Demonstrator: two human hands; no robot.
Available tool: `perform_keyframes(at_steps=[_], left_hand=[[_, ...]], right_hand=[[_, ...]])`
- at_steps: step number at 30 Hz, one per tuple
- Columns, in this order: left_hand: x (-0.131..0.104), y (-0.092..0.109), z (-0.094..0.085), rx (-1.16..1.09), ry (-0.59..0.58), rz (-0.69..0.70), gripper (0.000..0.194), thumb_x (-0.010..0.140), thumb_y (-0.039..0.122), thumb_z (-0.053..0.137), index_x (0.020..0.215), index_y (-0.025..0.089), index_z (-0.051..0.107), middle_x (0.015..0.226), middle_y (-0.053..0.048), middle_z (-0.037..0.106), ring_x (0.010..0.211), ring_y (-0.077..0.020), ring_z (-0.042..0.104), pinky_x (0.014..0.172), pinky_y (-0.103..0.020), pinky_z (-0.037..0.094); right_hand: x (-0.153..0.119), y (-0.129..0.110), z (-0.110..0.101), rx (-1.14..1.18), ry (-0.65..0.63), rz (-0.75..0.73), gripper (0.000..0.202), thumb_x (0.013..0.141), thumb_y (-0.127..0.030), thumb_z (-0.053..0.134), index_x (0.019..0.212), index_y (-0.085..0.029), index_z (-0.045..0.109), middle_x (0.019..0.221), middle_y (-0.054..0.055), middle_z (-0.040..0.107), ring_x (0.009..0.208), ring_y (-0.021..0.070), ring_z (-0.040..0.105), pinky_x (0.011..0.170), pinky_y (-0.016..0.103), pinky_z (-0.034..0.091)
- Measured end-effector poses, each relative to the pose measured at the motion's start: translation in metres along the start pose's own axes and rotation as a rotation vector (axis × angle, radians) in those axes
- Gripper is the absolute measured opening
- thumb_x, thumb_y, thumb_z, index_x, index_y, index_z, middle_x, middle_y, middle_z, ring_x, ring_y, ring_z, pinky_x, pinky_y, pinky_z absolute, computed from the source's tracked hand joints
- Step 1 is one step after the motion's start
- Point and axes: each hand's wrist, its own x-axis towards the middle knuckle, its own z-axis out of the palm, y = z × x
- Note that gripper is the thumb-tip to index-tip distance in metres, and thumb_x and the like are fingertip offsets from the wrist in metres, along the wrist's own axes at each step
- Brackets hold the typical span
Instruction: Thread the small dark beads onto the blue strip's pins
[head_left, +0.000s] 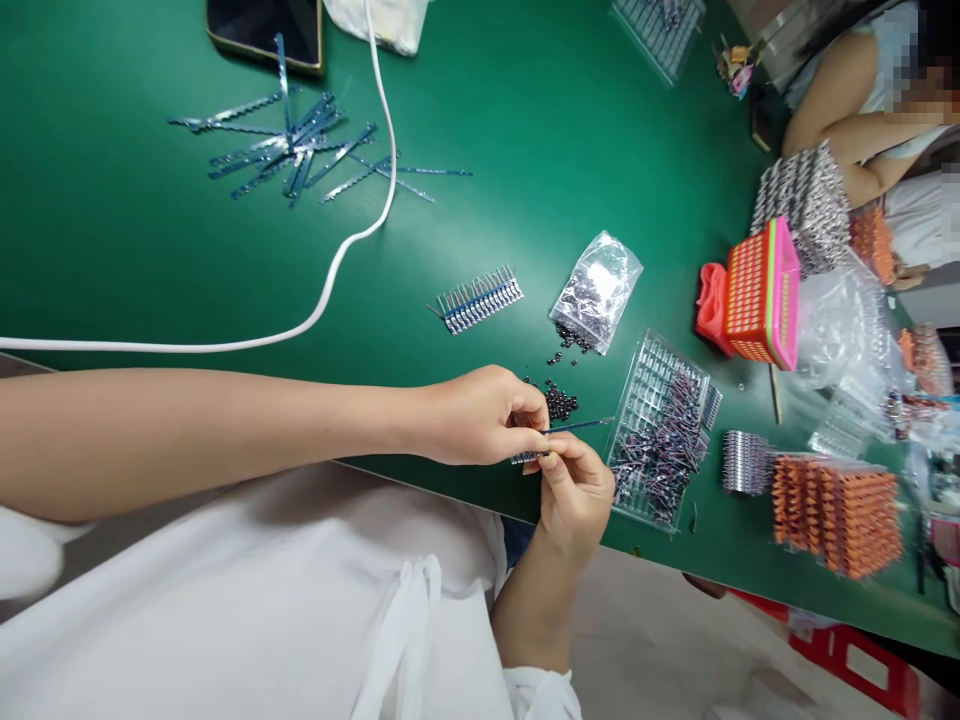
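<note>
Together, left hand and right hand pinch a thin strip near the edge of the green table. Just beside lies a clear tray; the table spreads wide beyond.

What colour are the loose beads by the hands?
Black; the loose beads show best in head view.

1. I take this for a small-parts assembly workshop, because the broad, smooth green worktable in my feed is laid out for piecework.
2. On it sits my landmark, a clear rectangular plastic tray, heaped with thin dark-and-pinkish pieces.
3. Left of the tray I see small round black beads lying loose, near a clear plastic bag holding more.
4. Right of the tray, a block-shaped stack of orange pieces suggests batch work to me.
5. Up and right of the tray, another person is beside a dense silver-grey stack.
</note>
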Motion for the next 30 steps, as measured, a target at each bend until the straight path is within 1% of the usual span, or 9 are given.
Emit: perform_keyframes(at_steps=[3,5,8,13,16,19,24,27,30], left_hand=[[0.001,0.001,-0.002,-0.012,0.031,-0.024,0.019,0.086,0.030,0.060,0.083,0.014,0.070,0.076,-0.003,0.072,0.069,-0.0140,0.063,0.063,-0.023,0.044],[0.002,0.001,-0.004,-0.087,0.044,-0.042,0.019,0.085,0.029,0.062,0.093,0.014,0.070,0.085,-0.005,0.075,0.078,-0.0159,0.067,0.070,-0.024,0.049],[0.003,0.002,-0.004,-0.190,0.056,-0.083,0.027,0.082,0.030,0.067,0.103,0.013,0.069,0.097,-0.007,0.076,0.088,-0.0170,0.070,0.078,-0.025,0.052],[0.002,0.003,-0.005,-0.093,0.036,-0.121,0.019,0.085,0.032,0.064,0.090,0.016,0.072,0.085,-0.003,0.075,0.077,-0.0165,0.066,0.069,-0.025,0.047],[0.000,0.003,-0.006,-0.023,0.012,-0.069,0.020,0.088,0.032,0.059,0.089,0.016,0.071,0.083,-0.003,0.074,0.077,-0.0167,0.064,0.070,-0.025,0.044],[-0.001,0.000,-0.007,0.042,-0.017,0.056,0.019,0.091,0.028,0.054,0.087,0.016,0.069,0.083,-0.002,0.072,0.076,-0.0146,0.062,0.071,-0.024,0.043],[0.000,-0.003,-0.008,0.028,-0.116,0.142,0.017,0.090,0.027,0.056,0.084,0.017,0.068,0.081,0.000,0.070,0.073,-0.0120,0.059,0.068,-0.021,0.042],[0.000,-0.001,-0.007,-0.002,-0.126,0.096,0.019,0.090,0.032,0.058,0.084,0.018,0.068,0.081,0.001,0.071,0.073,-0.0128,0.060,0.069,-0.022,0.042],[0.001,0.002,-0.007,-0.027,-0.029,-0.005,0.020,0.088,0.036,0.060,0.085,0.018,0.069,0.080,0.001,0.072,0.074,-0.0138,0.060,0.069,-0.023,0.042]], right_hand=[[0.002,-0.001,0.003,0.001,0.035,-0.030,0.006,0.082,-0.024,0.074,0.087,-0.022,0.073,0.078,-0.002,0.064,0.062,0.0086,0.059,0.056,0.022,0.048],[0.003,-0.002,0.005,-0.008,0.078,-0.058,0.007,0.082,-0.026,0.073,0.087,-0.022,0.072,0.079,-0.002,0.063,0.062,0.0084,0.058,0.056,0.022,0.046],[0.003,-0.002,0.006,-0.032,0.121,-0.093,0.008,0.083,-0.028,0.072,0.086,-0.021,0.071,0.078,-0.002,0.062,0.061,0.0083,0.055,0.056,0.023,0.044],[0.001,-0.004,0.008,-0.021,0.129,-0.108,0.004,0.084,-0.025,0.071,0.087,-0.023,0.071,0.077,-0.002,0.060,0.064,0.0085,0.055,0.057,0.023,0.042],[0.001,-0.004,0.007,-0.034,0.119,-0.096,0.007,0.083,-0.029,0.071,0.085,-0.022,0.070,0.078,-0.001,0.061,0.063,0.0090,0.054,0.057,0.024,0.043],[0.002,-0.003,0.005,-0.015,0.072,-0.063,0.015,0.080,-0.036,0.073,0.082,-0.021,0.070,0.076,-0.001,0.061,0.061,0.0102,0.054,0.055,0.025,0.044],[-0.003,-0.004,0.001,0.039,-0.014,-0.051,0.017,0.080,-0.037,0.072,0.078,-0.020,0.069,0.075,0.000,0.059,0.059,0.0102,0.054,0.050,0.023,0.042],[-0.011,-0.012,-0.008,-0.158,0.005,-0.104,0.014,0.085,-0.033,0.067,0.082,-0.020,0.070,0.076,0.001,0.060,0.060,0.0108,0.055,0.052,0.024,0.043],[-0.013,-0.027,-0.032,-0.517,0.179,-0.247,0.013,0.087,-0.032,0.065,0.087,-0.020,0.070,0.083,0.003,0.064,0.073,0.0152,0.061,0.064,0.028,0.049]])
